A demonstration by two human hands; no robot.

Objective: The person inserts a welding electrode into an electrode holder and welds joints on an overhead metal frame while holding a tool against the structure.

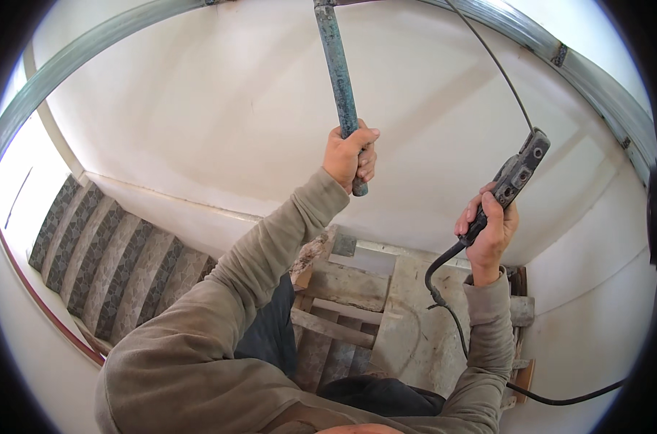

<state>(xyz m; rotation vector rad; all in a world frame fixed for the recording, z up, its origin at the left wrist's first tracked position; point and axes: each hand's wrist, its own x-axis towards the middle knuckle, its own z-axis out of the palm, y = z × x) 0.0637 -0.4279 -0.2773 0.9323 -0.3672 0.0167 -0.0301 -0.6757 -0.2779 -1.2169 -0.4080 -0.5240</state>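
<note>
My left hand [349,153] is closed around the lower part of a worn teal tubular handle [336,65]. The handle rises to the top of the view, where its upper end is partly cut off, so I cannot tell the tool's kind. My right hand [493,226] grips a black welding electrode holder [518,173]. A long thin welding rod [498,66] is clamped in the holder's tip and slants up and left past the upper edge. From the holder's lower end a black cable [455,315] hangs down beside my right forearm.
Grey metal tubing [90,54] spans the upper left, with a metal beam [574,65] at upper right. Patterned stairs [111,260] descend at the left. Wooden planks [343,286] and a pale board [415,325] lie below me. A white wall [220,108] stands ahead.
</note>
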